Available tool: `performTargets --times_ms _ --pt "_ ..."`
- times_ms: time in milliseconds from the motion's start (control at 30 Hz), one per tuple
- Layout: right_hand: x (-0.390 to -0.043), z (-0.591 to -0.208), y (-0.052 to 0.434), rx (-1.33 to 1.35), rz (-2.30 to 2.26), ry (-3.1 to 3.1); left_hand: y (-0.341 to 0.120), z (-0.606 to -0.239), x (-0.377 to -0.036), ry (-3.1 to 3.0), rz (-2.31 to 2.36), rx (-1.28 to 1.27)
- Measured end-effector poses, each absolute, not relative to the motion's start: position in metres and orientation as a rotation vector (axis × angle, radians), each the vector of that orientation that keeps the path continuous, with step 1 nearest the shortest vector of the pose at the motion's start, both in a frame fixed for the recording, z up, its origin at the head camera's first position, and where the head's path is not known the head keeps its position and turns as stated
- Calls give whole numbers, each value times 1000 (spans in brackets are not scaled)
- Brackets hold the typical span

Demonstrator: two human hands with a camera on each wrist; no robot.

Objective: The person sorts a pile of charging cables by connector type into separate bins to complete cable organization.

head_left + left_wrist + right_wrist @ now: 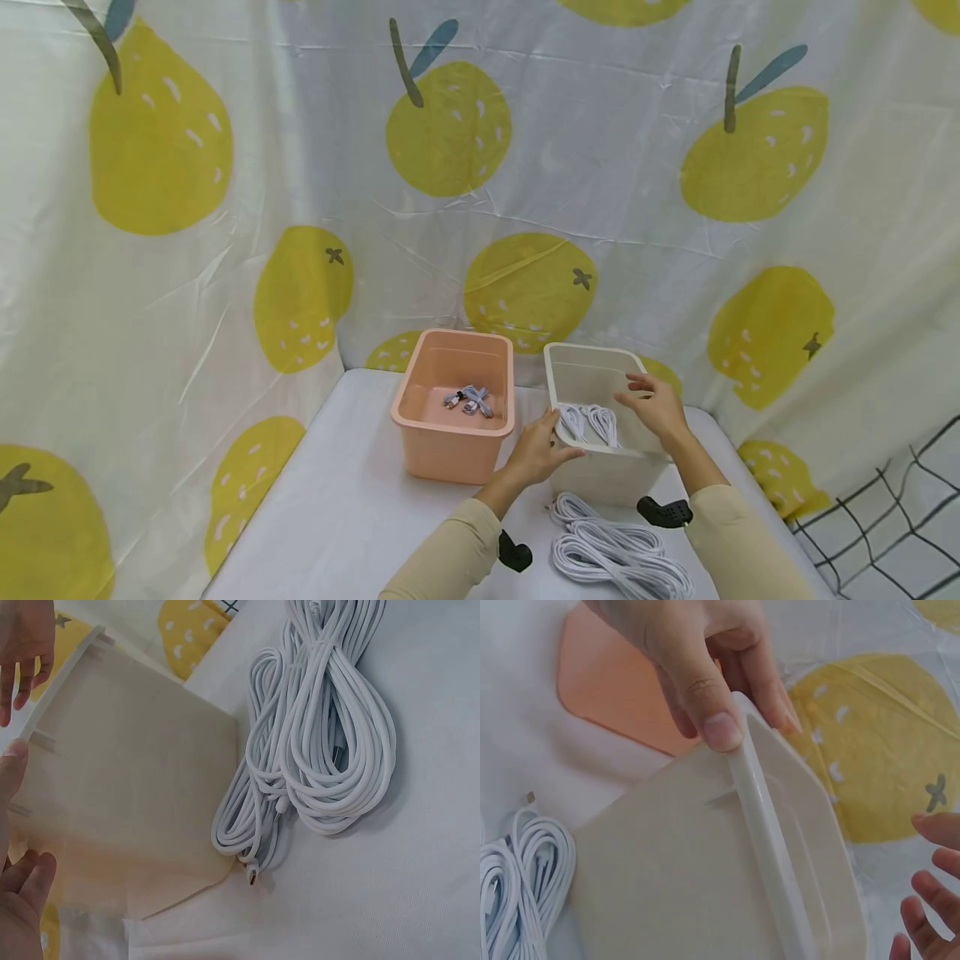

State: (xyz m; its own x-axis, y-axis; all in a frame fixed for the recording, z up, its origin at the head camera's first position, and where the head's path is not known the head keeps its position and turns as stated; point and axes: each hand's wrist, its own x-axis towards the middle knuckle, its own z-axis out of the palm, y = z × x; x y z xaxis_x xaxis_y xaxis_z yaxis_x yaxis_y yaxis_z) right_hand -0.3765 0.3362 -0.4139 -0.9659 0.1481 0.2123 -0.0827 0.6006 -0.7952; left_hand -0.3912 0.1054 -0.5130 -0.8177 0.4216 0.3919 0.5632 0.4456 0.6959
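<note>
My left hand (537,450) grips the near left corner of the cream bin (611,479), thumb over the rim and fingers down the outer side. The right hand (652,406) hovers over the bin's right side, its fingers loosely spread with nothing between them; the right wrist view shows its fingers (934,919) apart from the rim. Two white coiled cables (602,425) lie inside the bin. Just in front of it, a pile of larger white cable coils (618,550) rests on the table, and one connector end shows in the left wrist view.
To the left stands a peach bin (452,457) holding small bundled cables (474,402). A white cloth covers the table (337,500). Behind hangs a curtain (600,167) with yellow fruit prints; a black wire grid (892,508) is at lower right.
</note>
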Motion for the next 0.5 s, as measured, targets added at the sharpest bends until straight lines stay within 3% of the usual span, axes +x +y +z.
performTargets --times_ms 500 --pt "-349 -426 341 4 1253 -2536 105 -509 -389 -2558 -1288 -857"
